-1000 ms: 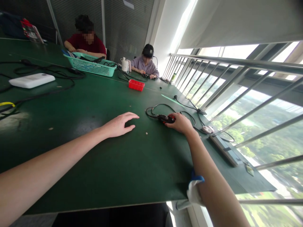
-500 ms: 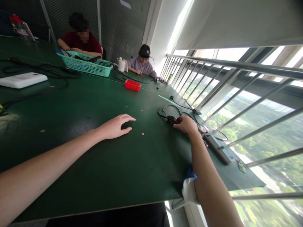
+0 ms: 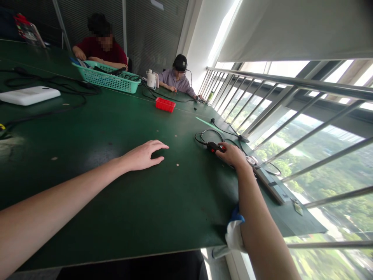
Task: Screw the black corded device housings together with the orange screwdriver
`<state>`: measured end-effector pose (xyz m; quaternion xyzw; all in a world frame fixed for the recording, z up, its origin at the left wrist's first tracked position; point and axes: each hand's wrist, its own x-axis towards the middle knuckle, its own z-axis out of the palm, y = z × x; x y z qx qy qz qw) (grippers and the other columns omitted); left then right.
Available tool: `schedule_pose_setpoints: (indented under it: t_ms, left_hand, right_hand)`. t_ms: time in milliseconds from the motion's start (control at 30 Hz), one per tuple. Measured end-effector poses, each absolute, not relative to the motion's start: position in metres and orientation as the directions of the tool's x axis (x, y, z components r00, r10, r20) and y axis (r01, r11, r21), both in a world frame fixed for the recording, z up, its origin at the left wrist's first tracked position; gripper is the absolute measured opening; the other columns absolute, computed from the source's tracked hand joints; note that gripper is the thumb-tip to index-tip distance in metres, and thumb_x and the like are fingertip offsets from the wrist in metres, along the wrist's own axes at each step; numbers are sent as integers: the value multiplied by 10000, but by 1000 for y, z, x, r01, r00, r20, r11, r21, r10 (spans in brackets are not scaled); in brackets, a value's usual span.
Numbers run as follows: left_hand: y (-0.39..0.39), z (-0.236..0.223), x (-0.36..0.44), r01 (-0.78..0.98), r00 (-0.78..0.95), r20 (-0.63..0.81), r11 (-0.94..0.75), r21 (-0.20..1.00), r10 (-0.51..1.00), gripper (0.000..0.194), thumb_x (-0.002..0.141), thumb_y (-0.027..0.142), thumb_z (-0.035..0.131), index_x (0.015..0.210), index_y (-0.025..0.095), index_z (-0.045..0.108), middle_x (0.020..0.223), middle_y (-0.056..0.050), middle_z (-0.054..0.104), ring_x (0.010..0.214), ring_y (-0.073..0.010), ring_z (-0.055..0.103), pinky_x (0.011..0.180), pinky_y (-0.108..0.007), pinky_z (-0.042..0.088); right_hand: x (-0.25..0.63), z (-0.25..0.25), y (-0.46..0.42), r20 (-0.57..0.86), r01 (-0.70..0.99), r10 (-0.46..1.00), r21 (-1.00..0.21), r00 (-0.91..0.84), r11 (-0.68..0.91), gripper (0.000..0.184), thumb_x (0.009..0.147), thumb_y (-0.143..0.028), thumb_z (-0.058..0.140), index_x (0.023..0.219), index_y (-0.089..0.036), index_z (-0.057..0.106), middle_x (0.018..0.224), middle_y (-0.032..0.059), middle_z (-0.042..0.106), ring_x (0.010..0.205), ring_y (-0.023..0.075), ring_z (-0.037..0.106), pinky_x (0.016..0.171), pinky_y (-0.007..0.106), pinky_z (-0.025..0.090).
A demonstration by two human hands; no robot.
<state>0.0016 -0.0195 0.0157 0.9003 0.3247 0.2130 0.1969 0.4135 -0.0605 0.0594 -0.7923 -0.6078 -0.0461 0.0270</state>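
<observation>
My right hand (image 3: 234,157) is at the right side of the green table, its thumb and fingers around the near end of a black-and-red corded device (image 3: 214,147). My palm and fingers hide much of the device, and its exact kind does not show. A black cable (image 3: 201,136) loops away from its far end. Over the middle of the table, my left hand (image 3: 143,156) holds nothing; thumb and fingers are apart, pointing right.
A red plastic bin (image 3: 165,105) and a teal basket (image 3: 110,81) with black items stand farther back. A white box (image 3: 30,95) lies left among cables. Two people sit across the table. A metal railing (image 3: 291,80) runs along the right, beside a long grey bar (image 3: 269,184).
My right hand has moved the black-and-red device right, towards the railing side, and has since shifted slightly along it. My left hand keeps its pose. The view has turned a little.
</observation>
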Motion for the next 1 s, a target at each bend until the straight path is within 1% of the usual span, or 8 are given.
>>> schedule_pose_setpoints:
  t_ms: [267,400,533,600,667,733,867,1000]
  left_hand:
    - [-22,19,3,531,697,236,-709,465,677,501,985,552,485,1429,327,542,1471,-45,539,1323,-287,532,1073,-412,453]
    - [-22,18,2,536,697,242,-714,450,675,515,987,575,473,1426,316,546,1463,-55,548,1315,-290,538,1062,-408,463]
    - [-20,17,2,545,690,240,-709,448,682,501,985,573,480,1420,334,545,1456,-42,551,1313,-283,542,1071,-415,461]
    - [-21,17,2,548,691,234,-707,448,684,499,985,571,482,1420,334,545,1455,-42,552,1313,-282,543,1073,-417,460]
    - [-21,18,2,549,691,232,-706,446,684,503,984,568,482,1418,322,549,1453,-51,554,1309,-283,546,1072,-415,460]
    - [-22,19,3,550,691,234,-707,445,684,502,985,561,483,1415,310,553,1449,-57,559,1305,-282,548,1074,-413,457]
    - [-23,21,4,554,690,237,-709,436,684,478,988,535,486,1395,301,571,1431,-54,574,1308,-275,544,1080,-410,451]
    - [-24,22,5,553,693,240,-715,428,680,464,984,525,495,1370,287,594,1404,-58,597,1299,-275,549,1078,-403,450]
  right_hand:
    - [411,57,-55,120,971,965,10,235,-238,509,757,-490,741,1228,-311,665,1091,71,719,985,286,657,740,330,436]
    - [403,58,-58,166,974,961,18,220,-226,439,836,-536,656,1215,-316,683,1162,93,689,1094,331,608,794,376,458]
    - [391,65,-60,494,983,850,-81,185,-167,431,962,-391,454,1343,-220,562,1246,136,647,1177,343,537,908,448,474]
    - [386,71,-60,650,992,755,-127,86,-4,407,1003,-348,384,1350,-173,504,1269,148,631,1175,315,526,986,459,452]
    - [380,75,-59,745,977,667,-156,18,148,372,1037,-388,359,1309,-172,493,1280,148,616,1160,287,537,1032,448,429]
    - [375,75,-59,790,956,611,-224,62,192,358,1048,-451,369,1260,-189,489,1205,138,637,1093,267,579,995,424,448]
    - [366,69,-54,761,929,611,-355,218,110,382,1044,-540,372,1203,-208,474,917,71,663,805,240,639,798,370,482]
    - [363,62,-48,779,912,564,-397,274,105,390,1030,-562,401,1168,-205,472,848,50,648,713,221,632,710,332,461]
